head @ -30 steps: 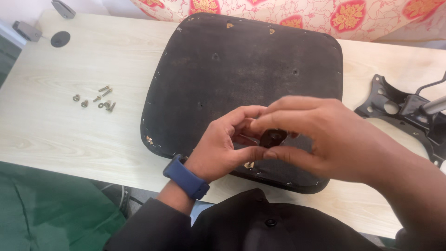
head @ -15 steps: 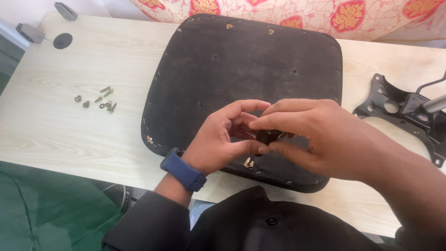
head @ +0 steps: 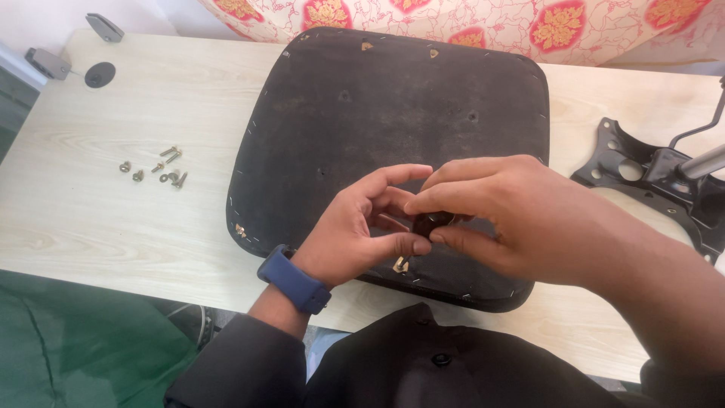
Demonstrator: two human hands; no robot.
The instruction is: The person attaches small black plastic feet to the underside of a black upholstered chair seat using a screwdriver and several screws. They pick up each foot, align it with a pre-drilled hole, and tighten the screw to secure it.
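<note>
An upturned chair seat (head: 377,98), black and fabric-covered on its underside, lies on a pale wooden table (head: 113,219). Over its near edge my left hand (head: 355,230) and my right hand (head: 513,215) meet, both pinching one small dark part (head: 429,224) between fingertips. The part is mostly hidden by my fingers. A brass fitting (head: 400,264) shows on the seat just below my hands. A blue band (head: 294,278) wraps my left wrist.
Several loose screws and washers (head: 162,168) lie on the table to the left. A black metal chair mechanism with a lever (head: 664,181) sits at the right edge. Small grey and black parts (head: 98,74) rest at the far left corner. A patterned cloth (head: 483,23) lies behind.
Both hands stay together on the small dark part, with only slight finger shifts. The view has drifted a little.
</note>
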